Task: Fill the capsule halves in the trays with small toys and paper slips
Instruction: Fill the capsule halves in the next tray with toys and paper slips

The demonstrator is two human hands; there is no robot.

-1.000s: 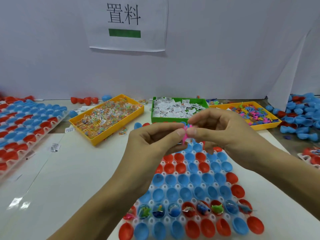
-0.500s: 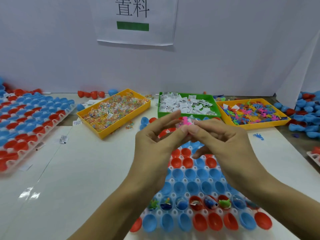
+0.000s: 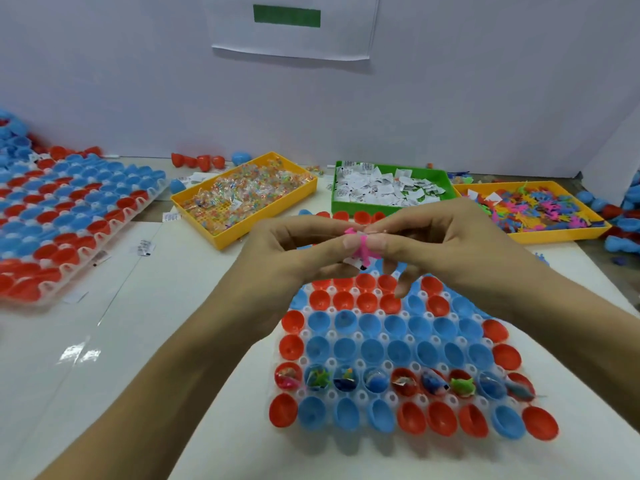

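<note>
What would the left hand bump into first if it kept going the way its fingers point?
The left hand points right, toward the right hand. Both pinch the same pink toy, so its fingertips would probably press into the right hand's fingers almost at once, though depth is hard to judge from one view.

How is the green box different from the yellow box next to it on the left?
The green box holds white paper slips; the left yellow box holds small clear-wrapped colourful toys. The green box sits square to the wall; the yellow box lies turned at an angle. Both are shallow, open rectangular trays on the table, behind the hands.
</note>
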